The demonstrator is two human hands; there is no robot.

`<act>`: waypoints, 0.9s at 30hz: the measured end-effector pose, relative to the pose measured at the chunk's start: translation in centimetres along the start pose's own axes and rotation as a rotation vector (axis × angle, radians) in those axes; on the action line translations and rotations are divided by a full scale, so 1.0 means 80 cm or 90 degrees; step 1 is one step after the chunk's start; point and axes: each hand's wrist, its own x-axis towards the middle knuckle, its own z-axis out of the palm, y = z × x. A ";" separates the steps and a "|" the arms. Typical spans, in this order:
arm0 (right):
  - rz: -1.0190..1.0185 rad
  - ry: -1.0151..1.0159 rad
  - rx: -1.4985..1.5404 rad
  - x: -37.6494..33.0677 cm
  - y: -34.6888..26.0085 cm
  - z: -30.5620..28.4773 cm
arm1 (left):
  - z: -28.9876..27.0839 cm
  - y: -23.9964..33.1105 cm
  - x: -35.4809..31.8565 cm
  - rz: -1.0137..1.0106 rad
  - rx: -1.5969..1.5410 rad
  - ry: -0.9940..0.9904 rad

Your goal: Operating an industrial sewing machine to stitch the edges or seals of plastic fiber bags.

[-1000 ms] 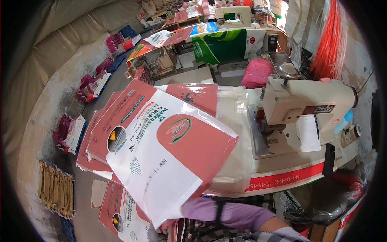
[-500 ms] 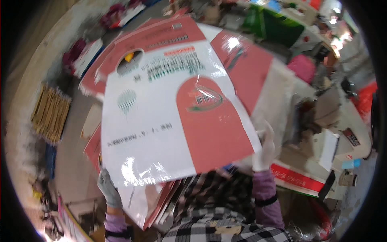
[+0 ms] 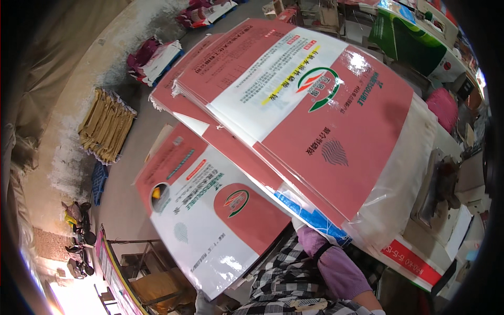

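Note:
A flat white-and-red printed sack slants down toward me at the lower left. My left hand, in a grey glove, is closed on its lower corner and partly cut off from sight beneath it. At the sack's right corner is my right hand in a white glove, closed there with most of its fingers hidden. A thick pile of similar red-and-white sacks lies just beyond that hand, its near edge over my right wrist. Under the pile's near edge shows a blue patterned sheet.
A machine stands at the right beside translucent plastic. A red-striped board edge lies below it. Folded tan sacks and purple bundles rest along the left wall. A metal-framed rack stands lower left.
The printed sack has moved from in front of me down to the lower left, uncovering the pile. My right hand has come inward with it, and the view has turned.

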 end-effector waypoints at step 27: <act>0.171 0.427 0.335 -0.150 0.023 -0.410 | 0.447 0.606 0.105 0.321 -0.099 -0.621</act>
